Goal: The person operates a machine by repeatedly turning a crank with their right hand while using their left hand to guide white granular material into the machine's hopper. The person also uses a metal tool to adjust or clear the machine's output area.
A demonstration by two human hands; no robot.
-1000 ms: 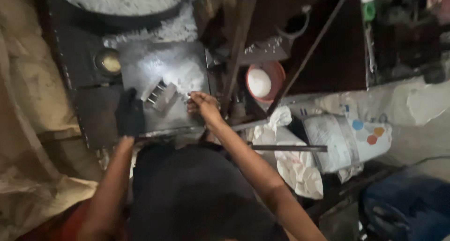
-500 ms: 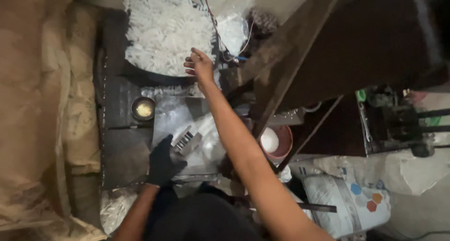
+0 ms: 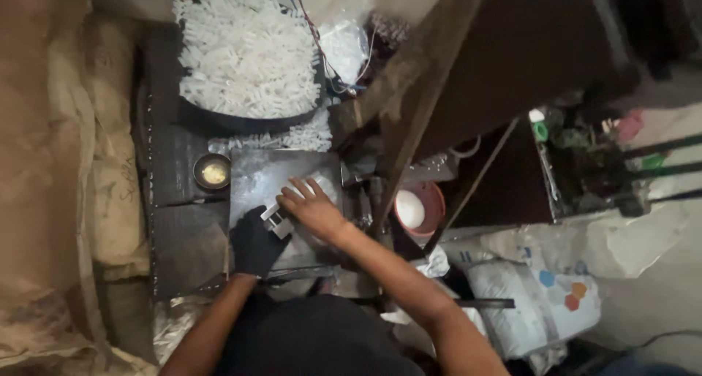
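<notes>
My left hand (image 3: pixel 256 242), in a black glove, rests on a grey metal plate (image 3: pixel 252 175) and grips a small metal block (image 3: pixel 277 220). My bare right hand (image 3: pixel 313 209) lies right beside it with its fingers over the same block; whether it holds a piece is hidden. Beyond the plate, a dark round pan (image 3: pixel 241 120) is heaped with several small white pieces (image 3: pixel 245 54). More white pieces (image 3: pixel 303 137) lie spilled between the pan and the plate.
A small round tin with yellowish contents (image 3: pixel 213 173) sits left of the plate. A red bowl of white powder (image 3: pixel 417 209) stands to the right. A slanted wooden beam (image 3: pixel 417 105) crosses above it. Sacks (image 3: pixel 73 164) line the left side, and white bags (image 3: pixel 526 303) lie lower right.
My right hand has come back from the pile of white pieces down to the metal block at my gloved left hand. The view has shifted slightly.
</notes>
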